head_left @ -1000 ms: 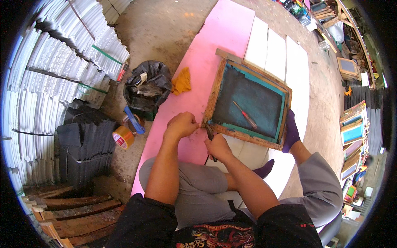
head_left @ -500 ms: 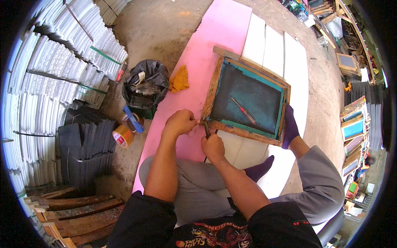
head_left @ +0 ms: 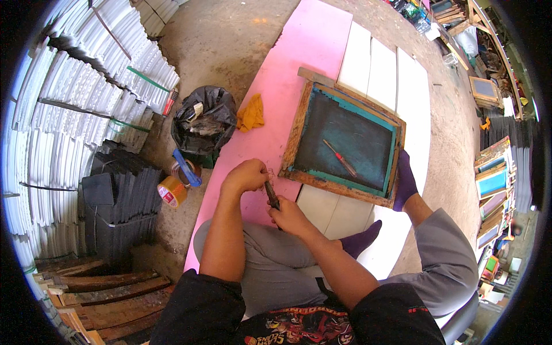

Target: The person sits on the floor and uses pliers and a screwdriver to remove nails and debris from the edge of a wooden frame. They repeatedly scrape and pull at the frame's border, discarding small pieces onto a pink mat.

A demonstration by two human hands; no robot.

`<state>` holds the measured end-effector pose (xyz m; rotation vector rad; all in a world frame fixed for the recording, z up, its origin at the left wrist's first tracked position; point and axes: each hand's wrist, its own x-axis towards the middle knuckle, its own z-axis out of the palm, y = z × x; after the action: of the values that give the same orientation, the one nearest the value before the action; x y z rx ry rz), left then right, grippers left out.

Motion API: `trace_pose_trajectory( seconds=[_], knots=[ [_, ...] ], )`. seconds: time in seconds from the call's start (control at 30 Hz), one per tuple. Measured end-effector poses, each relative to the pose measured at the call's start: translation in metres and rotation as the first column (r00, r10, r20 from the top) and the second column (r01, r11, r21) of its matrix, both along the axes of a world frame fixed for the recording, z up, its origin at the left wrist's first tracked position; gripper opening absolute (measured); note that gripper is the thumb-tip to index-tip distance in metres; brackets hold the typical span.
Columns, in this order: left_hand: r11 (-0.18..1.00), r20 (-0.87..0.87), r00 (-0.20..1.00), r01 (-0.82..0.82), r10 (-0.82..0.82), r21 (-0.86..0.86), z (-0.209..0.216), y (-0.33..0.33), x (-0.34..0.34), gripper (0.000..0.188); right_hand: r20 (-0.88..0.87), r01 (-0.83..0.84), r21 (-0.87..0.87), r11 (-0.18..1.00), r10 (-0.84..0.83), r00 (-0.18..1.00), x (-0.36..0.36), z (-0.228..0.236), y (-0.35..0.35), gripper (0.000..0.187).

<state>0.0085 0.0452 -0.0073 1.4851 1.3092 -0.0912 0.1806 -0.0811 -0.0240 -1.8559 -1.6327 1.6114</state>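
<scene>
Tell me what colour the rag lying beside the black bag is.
The rag is yellow-orange, lying on the pink board; the head view shows it.

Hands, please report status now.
Left hand closed at frame corner. Right hand grips dark tool. Screwdriver lies on mesh.
</scene>
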Motion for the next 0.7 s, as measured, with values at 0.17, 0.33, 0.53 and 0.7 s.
trace_pose_trajectory(
  seconds=[0.17,0.33,0.53,0.7],
  knots=[
    [0.983,-0.17,0.985,0.028,0.003,0.183,-0.005,-0.003,0.002,0.035,-0.046,0.037,-0.106,0.994,-0.042,0.998,0.029,-0.01,0.0,0.032],
    [0.991,-0.246,0.969,0.003,0.03,0.133,0.012,0.0,0.004,0.043,0.109,0.073,-0.141,0.987,-0.058,0.992,0.048,0.032,0.025,0.042],
    [0.984,-0.192,0.978,-0.05,0.083,0.172,0.005,-0.001,0.003,0.044,0.131,0.017,-0.09,0.996,-0.005,0.991,0.044,0.042,0.039,0.03],
    [0.969,-0.15,0.986,-0.038,0.076,0.246,0.006,-0.002,0.003,0.046,0.184,-0.03,-0.04,0.999,0.037,0.982,0.037,0.034,0.042,0.029]
  ],
)
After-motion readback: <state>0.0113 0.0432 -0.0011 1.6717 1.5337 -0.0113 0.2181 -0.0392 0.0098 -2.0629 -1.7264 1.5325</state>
